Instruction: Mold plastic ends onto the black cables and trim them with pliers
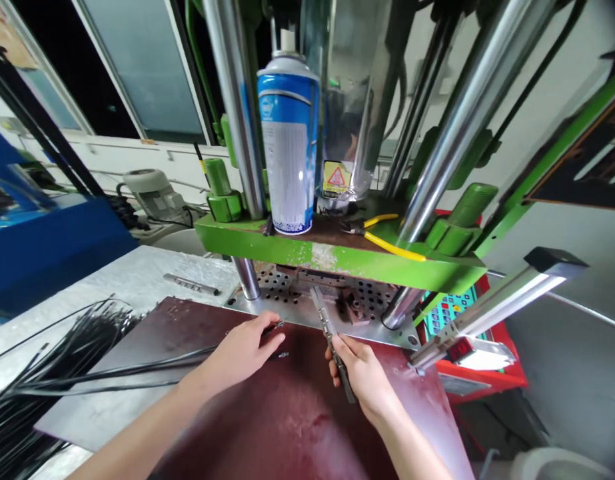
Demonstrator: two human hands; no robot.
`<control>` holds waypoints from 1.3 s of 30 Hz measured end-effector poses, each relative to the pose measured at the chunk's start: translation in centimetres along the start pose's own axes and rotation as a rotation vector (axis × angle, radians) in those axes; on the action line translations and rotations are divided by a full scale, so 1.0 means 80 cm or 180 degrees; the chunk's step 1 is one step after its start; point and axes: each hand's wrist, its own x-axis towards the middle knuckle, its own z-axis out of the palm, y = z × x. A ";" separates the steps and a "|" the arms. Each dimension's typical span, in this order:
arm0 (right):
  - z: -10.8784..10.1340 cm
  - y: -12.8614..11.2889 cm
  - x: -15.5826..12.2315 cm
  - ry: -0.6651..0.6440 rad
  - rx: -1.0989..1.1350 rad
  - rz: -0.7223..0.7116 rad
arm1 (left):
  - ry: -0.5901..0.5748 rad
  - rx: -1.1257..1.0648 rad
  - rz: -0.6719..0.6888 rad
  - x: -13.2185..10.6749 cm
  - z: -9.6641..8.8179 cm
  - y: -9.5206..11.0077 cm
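Silvery-grey metal bar [324,320], long, narrow and notched along its upper length, slants above the glossy dark-red board [297,420], clasped in the curled fingers of the right hand [360,369]; the left hand [242,348], thumb and forefinger slightly parted, holds thin black cables [152,364] with metallic tips.

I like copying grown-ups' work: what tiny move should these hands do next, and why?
Maybe move the left hand, with its thin cable end, closer to the metal bar, because the right hand holds that notched-looking bar nearby, and the cable end isn't touching it yet.
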 end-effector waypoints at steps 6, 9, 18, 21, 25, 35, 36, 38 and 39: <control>-0.007 0.002 0.004 0.0082 0.0243 0.0026 | -0.0268 0.0273 0.0179 -0.005 0.018 0.001; -0.005 0.002 0.005 0.0080 0.0316 -0.0015 | -0.0154 0.0306 0.0140 -0.008 0.026 -0.006; -0.007 -0.007 0.000 -0.0023 0.0422 -0.0159 | -0.0328 -0.0801 0.0061 0.006 -0.010 0.089; -0.011 -0.008 0.001 -0.0011 0.0527 -0.0276 | -0.0548 -0.1220 0.0218 0.015 0.004 0.126; -0.018 -0.010 0.004 0.0088 0.0712 -0.0330 | -0.0664 -0.1452 0.0218 0.027 0.022 0.132; -0.026 -0.015 0.004 0.0092 0.0979 -0.0250 | -0.0546 -0.1343 0.0229 0.030 0.022 0.126; -0.026 -0.016 0.004 0.0073 0.0996 -0.0256 | -0.0595 -0.1361 0.0230 0.030 0.022 0.127; -0.026 -0.020 0.003 0.0046 0.1026 -0.0268 | -0.0717 -0.1423 0.0209 0.031 0.020 0.126; -0.026 -0.022 0.002 0.0045 0.1034 -0.0271 | -0.0778 -0.1461 0.0189 0.033 0.018 0.125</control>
